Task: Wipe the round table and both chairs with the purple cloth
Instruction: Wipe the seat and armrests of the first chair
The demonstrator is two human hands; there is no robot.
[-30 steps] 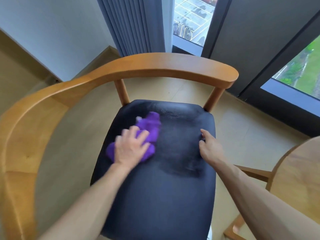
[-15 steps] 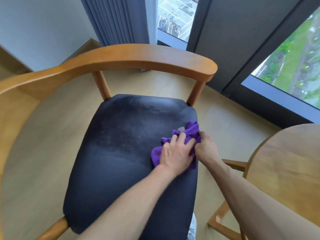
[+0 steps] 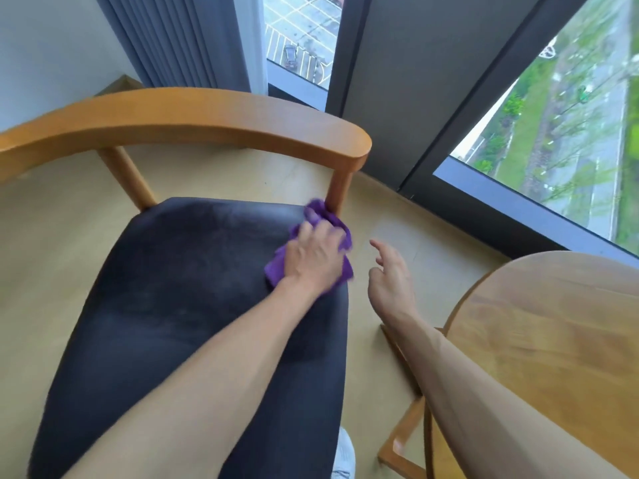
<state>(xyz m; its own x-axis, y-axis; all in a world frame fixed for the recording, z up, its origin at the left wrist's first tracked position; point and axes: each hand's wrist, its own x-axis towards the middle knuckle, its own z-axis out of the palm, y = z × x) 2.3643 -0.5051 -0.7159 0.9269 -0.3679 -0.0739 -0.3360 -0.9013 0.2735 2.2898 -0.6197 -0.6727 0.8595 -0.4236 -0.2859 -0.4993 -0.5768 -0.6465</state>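
Note:
A wooden chair with a curved backrest (image 3: 193, 121) and a black padded seat (image 3: 179, 305) fills the left of the view. My left hand (image 3: 316, 257) presses the bunched purple cloth (image 3: 332, 221) onto the seat's far right corner, beside the right back post. My right hand (image 3: 390, 278) hovers over the floor just right of the seat, fingers apart and holding nothing. The round wooden table (image 3: 560, 344) shows at the lower right, with my right forearm in front of part of it.
Wooden rails of the table's base or a second chair (image 3: 403, 440) lie under my right arm. Dark window frames (image 3: 415, 98) and glass stand behind the chair, a grey curtain (image 3: 183, 39) at the back left. A white shoe (image 3: 345, 454) shows below the seat.
My left hand has swept the cloth from the seat's left side across to its far right corner. My right hand has come off the seat's right edge and now hangs free.

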